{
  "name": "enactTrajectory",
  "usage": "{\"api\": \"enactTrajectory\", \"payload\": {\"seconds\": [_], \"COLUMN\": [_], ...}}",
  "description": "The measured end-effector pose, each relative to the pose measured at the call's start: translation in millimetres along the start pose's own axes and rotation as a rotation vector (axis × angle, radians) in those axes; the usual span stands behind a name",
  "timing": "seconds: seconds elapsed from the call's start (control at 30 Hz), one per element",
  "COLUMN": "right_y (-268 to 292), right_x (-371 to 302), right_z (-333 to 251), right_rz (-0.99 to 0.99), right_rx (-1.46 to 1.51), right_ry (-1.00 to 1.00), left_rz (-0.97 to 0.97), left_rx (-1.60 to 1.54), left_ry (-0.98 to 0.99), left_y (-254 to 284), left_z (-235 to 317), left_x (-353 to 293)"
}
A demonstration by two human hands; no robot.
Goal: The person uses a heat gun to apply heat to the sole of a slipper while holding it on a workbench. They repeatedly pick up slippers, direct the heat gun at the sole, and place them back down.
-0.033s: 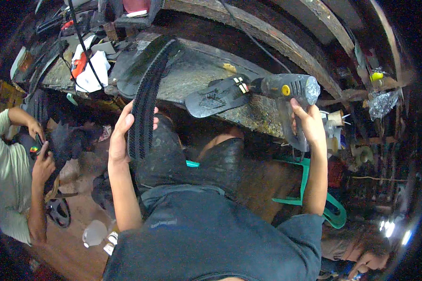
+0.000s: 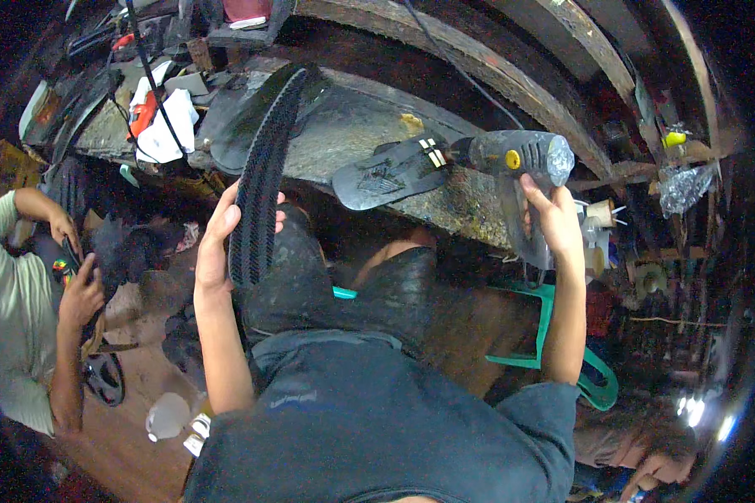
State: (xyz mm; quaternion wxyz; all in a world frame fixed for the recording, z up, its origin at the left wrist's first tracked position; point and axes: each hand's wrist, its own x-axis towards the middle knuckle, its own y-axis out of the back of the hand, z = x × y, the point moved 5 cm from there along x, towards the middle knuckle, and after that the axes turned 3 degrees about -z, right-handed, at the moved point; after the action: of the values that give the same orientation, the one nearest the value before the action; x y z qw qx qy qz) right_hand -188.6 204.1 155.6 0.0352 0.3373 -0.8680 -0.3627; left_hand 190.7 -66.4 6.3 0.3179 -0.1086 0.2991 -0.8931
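Standing close by: the person's left hand (image 2: 213, 251) has a long black sole (image 2: 264, 184) raised on edge in front of the bench (image 2: 470, 214), ridged side in plain sight, its far end curving up over the work surface. Left grip pinches the sole near its lower end, palm on one side, fingertips showing on the other. Right hand (image 2: 555, 220) is wrapped around the handle of a grey heat gun (image 2: 503, 155), thumb high, just under the body; that grip is closed firmly on it. Gun has a yellow round button and a clear wrap over its back end; nozzle points left, at a black sandal (image 2: 386, 178) with pale bands. Sandal lies by the bench edge, well apart from the sole; whether nozzle and bands touch, cannot tell from here. Further left on the bench, a white sheet (image 2: 168, 126) with an orange tool (image 2: 143, 116) beside it. On the person's left, a co-worker (image 2: 15, 310) in a pale green shirt handles a small dark item with a bright patch, partly hidden by fingers. Below, on the floor, a dark slipper (image 2: 103, 379) and a whitish jug (image 2: 168, 417). Green chair (image 2: 547, 327) stands near the right forearm.
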Motion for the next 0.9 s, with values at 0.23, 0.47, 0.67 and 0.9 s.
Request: {"api": "enactTrajectory", "payload": {"seconds": [0.23,0.47,0.67,0.9], "right_y": [-0.1,-20.1,-41.8,-60.9], "right_x": [21.7,13.5,-1.3,-27.4], "right_z": [-12.4,-34.8,-48.7,-66.6], "right_rz": [0.048,-0.059,-0.27,-0.352], "right_rx": [-0.018,-0.002,0.054,0.061], "right_ry": [0.034,0.041,0.087,0.136], "left_rz": [0.002,-0.04,-0.036,-0.009], "left_rx": [-0.077,-0.127,-0.118,-0.107], "left_ry": [0.008,0.006,0.021,-0.003], "left_y": [3.5,3.4,5.1,-0.3], "left_z": [-6.0,-20.9,-27.8,-25.6], "left_x": [-7.4,-8.4,-5.0,-6.2]}}
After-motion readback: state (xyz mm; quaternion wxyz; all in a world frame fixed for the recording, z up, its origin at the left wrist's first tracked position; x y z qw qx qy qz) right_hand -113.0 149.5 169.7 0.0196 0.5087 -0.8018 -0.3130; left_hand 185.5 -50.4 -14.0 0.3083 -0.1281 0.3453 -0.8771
